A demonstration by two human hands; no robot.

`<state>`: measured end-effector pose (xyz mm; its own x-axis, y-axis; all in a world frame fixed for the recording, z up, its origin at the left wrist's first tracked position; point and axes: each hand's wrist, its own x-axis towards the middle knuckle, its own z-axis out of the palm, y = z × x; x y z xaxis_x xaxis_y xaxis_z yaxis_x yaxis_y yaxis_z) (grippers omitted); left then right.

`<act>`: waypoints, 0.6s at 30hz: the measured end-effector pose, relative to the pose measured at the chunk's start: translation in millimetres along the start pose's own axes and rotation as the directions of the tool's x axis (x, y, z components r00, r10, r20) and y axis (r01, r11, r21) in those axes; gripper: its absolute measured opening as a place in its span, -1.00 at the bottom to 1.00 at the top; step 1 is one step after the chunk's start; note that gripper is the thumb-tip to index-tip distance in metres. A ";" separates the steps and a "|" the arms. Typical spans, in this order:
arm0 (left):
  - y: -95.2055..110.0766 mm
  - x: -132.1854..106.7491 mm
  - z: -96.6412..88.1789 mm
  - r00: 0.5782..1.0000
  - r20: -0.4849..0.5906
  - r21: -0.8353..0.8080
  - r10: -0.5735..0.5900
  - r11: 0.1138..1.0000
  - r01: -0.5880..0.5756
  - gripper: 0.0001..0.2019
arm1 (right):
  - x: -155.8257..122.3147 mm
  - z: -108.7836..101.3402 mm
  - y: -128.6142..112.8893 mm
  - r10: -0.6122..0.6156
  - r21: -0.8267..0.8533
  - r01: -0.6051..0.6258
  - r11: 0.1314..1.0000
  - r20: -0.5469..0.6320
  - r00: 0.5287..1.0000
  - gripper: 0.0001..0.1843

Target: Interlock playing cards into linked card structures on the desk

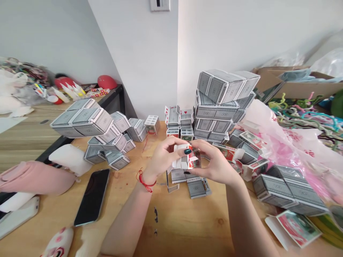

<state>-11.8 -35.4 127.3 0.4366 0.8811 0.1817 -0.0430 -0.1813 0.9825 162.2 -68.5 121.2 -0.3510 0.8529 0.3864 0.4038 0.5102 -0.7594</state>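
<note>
Above the wooden table [203,221], my left hand [164,157] and my right hand [218,162] grip a small playing-card box [190,163] from both sides. It is white, red and green, with white flaps sticking out toward the left. My fingers are closed round it, the left thumb across its near face. Flat grey-patterned playing cards [197,188] lie on the table just below my hands. Behind them stand small stacks of card blocks [173,117], one topped by a heart card.
Tall stacked grey card blocks [214,87] stand at back right, more card blocks [91,121] at left. A phone [92,196] lies left of my arm. Opened card boxes [296,226] and pink plastic [284,150] are at right, near a cardboard box [297,89].
</note>
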 end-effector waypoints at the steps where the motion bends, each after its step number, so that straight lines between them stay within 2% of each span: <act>1: -0.3 0.4 -0.2 0.999 -0.041 0.022 0.010 1.000 -0.009 -0.86 | 0.0 1.1 0.4 0.006 0.008 -0.006 1.000 0.002 1.000 -0.44; 3: -1.7 1.3 0.2 0.990 -0.138 0.027 0.012 1.000 -0.008 -0.85 | 0.2 3.7 1.4 0.016 0.025 -0.016 1.000 0.008 1.000 -0.41; 5: -4.1 2.4 1.2 0.978 -0.208 -0.034 -0.023 0.999 0.017 -0.81 | 0.6 6.5 2.6 0.018 0.038 -0.018 0.999 0.005 1.000 -0.38; 8: -7.8 3.9 2.6 0.968 -0.242 -0.124 -0.068 0.992 0.038 -0.84 | 1.4 9.8 5.0 0.029 0.062 -0.028 0.998 -0.018 0.999 -0.34; 11: -7.2 2.9 2.1 0.951 -0.310 -0.104 -0.024 0.995 -0.008 -0.85 | 3.0 12.5 7.2 0.057 0.129 -0.049 0.990 -0.059 0.997 -0.31; 13: -3.6 0.6 0.5 0.927 -0.374 -0.020 0.039 0.999 -0.050 -0.83 | 5.1 15.0 7.5 0.093 0.224 -0.061 0.973 -0.136 0.986 -0.42; 15: 1.0 -2.1 -1.7 0.904 -0.417 0.067 0.097 0.995 -0.076 -0.82 | 8.1 18.9 6.9 0.167 0.403 -0.053 0.914 -0.253 0.953 -0.64; 16: 2.9 -3.1 -2.8 0.896 -0.429 0.087 0.112 0.993 -0.083 -0.82 | 9.8 21.5 6.3 0.219 0.524 -0.029 0.851 -0.305 0.927 -0.66; 18: 5.0 -4.2 -4.4 0.887 -0.449 0.072 0.112 0.993 -0.089 -0.83 | 13.2 27.5 5.0 0.338 0.764 0.040 0.644 -0.331 0.881 -0.55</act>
<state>-17.8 -38.1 131.6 -0.0211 0.9568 0.2899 -0.0165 -0.2902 0.9568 136.4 -57.7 108.1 0.1067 0.9605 0.2569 -0.3999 0.2780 -0.8734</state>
